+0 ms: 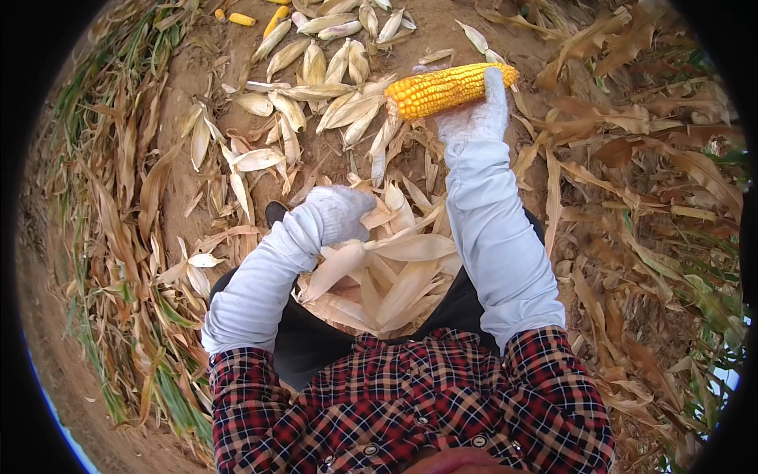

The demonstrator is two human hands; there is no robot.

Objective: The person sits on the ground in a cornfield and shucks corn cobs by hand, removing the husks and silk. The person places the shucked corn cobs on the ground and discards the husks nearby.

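Note:
My right hand, in a white glove, is stretched forward and holds a husked ear of corn with bright yellow kernels. The ear lies crosswise in the grip, with the thumb along its right end. Closer to my body, my left hand, also gloved, is curled closed, and whatever its fingers hold is hidden. Just below and beside it is a heap of pale dry corn husks between my legs.
Unhusked ears lie scattered on the brown soil ahead, among loose husks. A few bare yellow cobs are at the far left. Dry corn stalks and leaves line the left side, with more dry leaves on the right.

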